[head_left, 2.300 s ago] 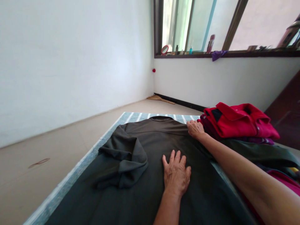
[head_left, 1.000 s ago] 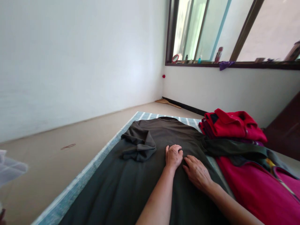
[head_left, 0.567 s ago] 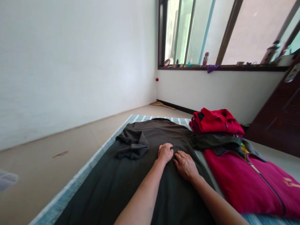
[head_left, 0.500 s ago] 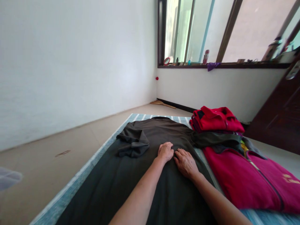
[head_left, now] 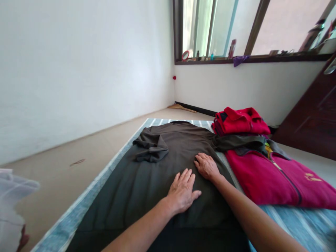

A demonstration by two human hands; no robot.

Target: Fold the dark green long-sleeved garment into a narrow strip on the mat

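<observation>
From the head view, the left hand [head_left: 182, 190] is pressing spread flat on the back of a dark olive long-sleeved shirt [head_left: 168, 189], and the right hand [head_left: 207, 167] is resting open nearer the collar, neither one pinching anything. The shirt is lying apparently face down on a striped blue mat [head_left: 296, 224]. One sleeve [head_left: 151, 150] is already folded in across the back. The other sleeve [head_left: 238, 144] is not yet folded, stretching out over a magenta fleece jacket [head_left: 262, 182] just below a folded red garment [head_left: 240, 122].
</observation>
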